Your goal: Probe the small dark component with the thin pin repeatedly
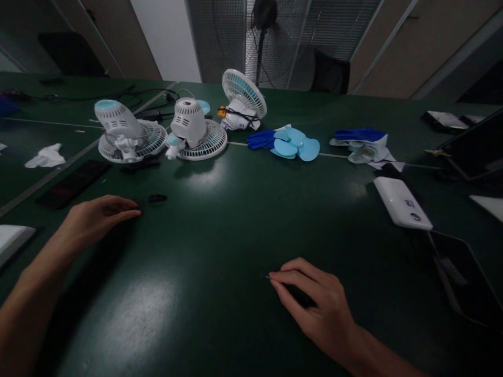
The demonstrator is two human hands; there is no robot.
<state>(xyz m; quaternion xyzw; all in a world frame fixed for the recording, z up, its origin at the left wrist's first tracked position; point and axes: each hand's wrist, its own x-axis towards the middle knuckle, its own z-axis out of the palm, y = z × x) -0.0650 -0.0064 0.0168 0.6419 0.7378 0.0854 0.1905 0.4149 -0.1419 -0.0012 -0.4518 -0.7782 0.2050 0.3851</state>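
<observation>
My left hand (96, 217) rests low over the green tabletop (220, 225) at the left. Its thumb and fingertips are slightly apart, with nothing visible between them. Just beyond those fingertips lies a small black object (157, 198), too dark to name. My right hand (314, 298) is at the lower right, thumb and forefinger pinched together. A tiny, thin, shiny piece (268, 276) sticks out from that pinch; its kind cannot be made out.
Two white fan heads (131, 133) (192, 131) lie face down at the back left, a third fan (243, 99) behind them. Light-blue fan blades (296, 144) and blue gloves (361, 135) lie farther right. A white power bank-like device (403, 203) and a dark phone (73, 183) flank the work area.
</observation>
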